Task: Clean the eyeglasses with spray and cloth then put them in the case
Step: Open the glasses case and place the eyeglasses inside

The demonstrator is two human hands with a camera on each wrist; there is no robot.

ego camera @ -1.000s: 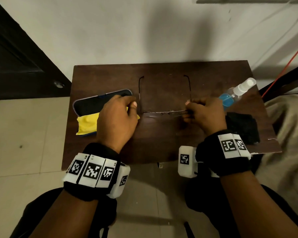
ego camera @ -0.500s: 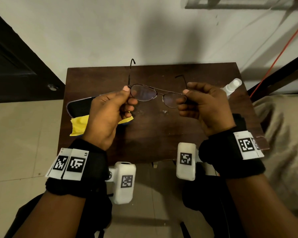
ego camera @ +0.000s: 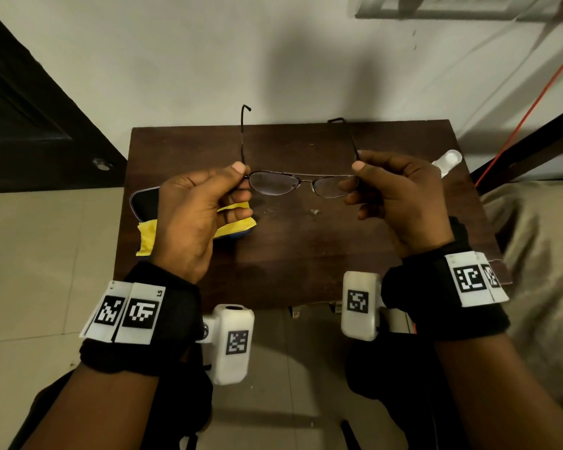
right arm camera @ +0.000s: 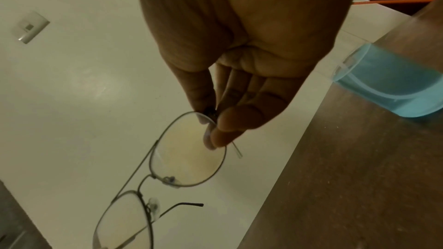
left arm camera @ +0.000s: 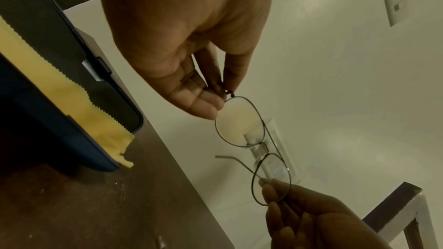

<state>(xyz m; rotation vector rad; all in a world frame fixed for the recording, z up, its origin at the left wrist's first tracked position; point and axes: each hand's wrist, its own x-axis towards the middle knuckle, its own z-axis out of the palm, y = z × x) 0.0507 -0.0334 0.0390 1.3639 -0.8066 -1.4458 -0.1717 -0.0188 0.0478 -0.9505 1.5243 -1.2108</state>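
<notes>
Both hands hold the eyeglasses (ego camera: 304, 185) above the surface (ego camera: 306, 254): left hand (ego camera: 195, 216) and right hand (ego camera: 400, 203) fingers each pinch a hinge. Only the right wrist view shows the spray bottle's (right arm camera: 393, 82) blue liquid; the head view shows just its cap past the right hand. The open case (ego camera: 143, 204) and yellow cloth (ego camera: 147, 238) lie at the left edge, partly hidden by the left hand

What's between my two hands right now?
Only the eyeglasses, spanning from the left hand to the right hand, each pinching one end of the frame; clearest in the head view.
</notes>
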